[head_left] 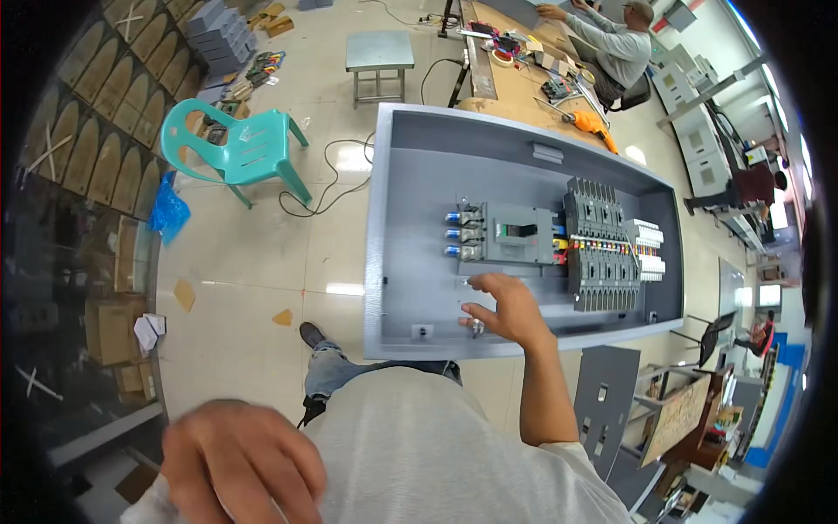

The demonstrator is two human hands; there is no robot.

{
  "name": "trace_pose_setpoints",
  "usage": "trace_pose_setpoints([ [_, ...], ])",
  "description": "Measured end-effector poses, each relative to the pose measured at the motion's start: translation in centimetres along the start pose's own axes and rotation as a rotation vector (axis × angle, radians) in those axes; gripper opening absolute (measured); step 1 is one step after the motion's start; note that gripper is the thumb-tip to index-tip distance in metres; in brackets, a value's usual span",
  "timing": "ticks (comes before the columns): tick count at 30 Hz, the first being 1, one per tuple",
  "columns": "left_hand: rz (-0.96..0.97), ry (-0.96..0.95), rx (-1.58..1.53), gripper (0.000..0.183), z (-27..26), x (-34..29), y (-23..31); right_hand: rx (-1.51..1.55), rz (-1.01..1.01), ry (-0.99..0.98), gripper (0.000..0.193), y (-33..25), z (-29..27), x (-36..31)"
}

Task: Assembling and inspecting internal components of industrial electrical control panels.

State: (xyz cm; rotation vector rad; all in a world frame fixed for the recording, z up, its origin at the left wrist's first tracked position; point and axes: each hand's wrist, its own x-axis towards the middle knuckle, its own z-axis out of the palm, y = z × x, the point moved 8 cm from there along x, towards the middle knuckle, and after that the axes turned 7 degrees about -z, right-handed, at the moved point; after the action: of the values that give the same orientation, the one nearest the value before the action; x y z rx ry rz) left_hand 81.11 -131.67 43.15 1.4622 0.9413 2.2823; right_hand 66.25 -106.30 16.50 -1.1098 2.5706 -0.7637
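Observation:
A grey metal electrical enclosure [377,236] lies with its open side up in front of me. Inside it sit a large moulded-case breaker [515,234] with three blue-tipped terminals, a double row of black breakers [598,214], and white miniature breakers [648,251]. My right hand [515,314] reaches over the near wall, open, thumb and forefinger apart, to the near left of the large breaker. Just by the thumb is a small shiny metal fitting [477,327]; whether the hand touches it I cannot tell. My left hand [240,463] is raised at lower left, blurred, its fingertips hidden.
A green plastic chair [253,148] and a metal-topped stool [380,52] stand beyond at left. Dark cable [327,196] trails on the floor. An orange power drill [594,127] lies on the cluttered workbench [489,105], where another person [620,52] sits. A grey panel [602,393] stands near right.

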Motion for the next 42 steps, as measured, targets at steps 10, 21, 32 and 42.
trace_pose_setpoints([
  [10,-0.104,1.357,0.417,0.042,-6.3,-31.5,15.6,0.045,0.238,0.184,0.037,-13.0,4.0,9.3],
  [21,-0.146,1.465,0.232,0.036,-14.2,-35.6,17.5,-0.053,0.181,0.286,0.036,-16.5,3.6,16.5],
  [32,-0.639,1.144,0.595,0.019,-32.4,-24.5,11.4,0.018,0.373,0.486,0.032,-4.7,0.4,22.3],
  [42,-0.968,0.438,0.760,0.016,-50.9,-4.1,-1.3,0.130,0.536,0.677,0.027,6.2,-4.4,26.0],
])
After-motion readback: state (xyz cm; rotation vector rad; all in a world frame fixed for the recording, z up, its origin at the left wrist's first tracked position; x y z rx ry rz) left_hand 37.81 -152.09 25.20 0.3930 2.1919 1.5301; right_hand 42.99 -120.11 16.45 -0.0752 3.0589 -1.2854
